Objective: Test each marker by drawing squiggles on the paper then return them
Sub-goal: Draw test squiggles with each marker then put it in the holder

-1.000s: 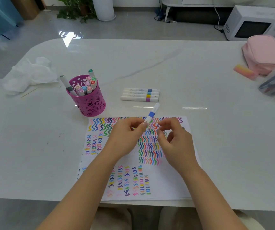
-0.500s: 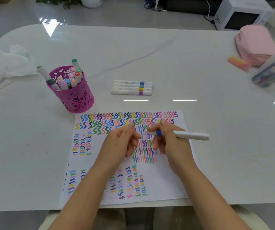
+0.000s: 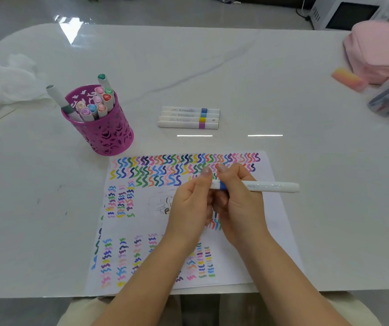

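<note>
You're gripping the marker (image 3: pixel 266 186) barrel with your right hand (image 3: pixel 238 201), pinching its cap end with the left hand (image 3: pixel 192 205); likely light, stiff, slick.

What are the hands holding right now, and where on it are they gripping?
A white marker with a blue band. The right hand grips it at the band; the left hand pinches the short end beyond it.

glossy marble-look table (image 3: pixel 235 67), matt paper (image 3: pixel 275 222), perforated holder (image 3: pixel 108 135)
</note>
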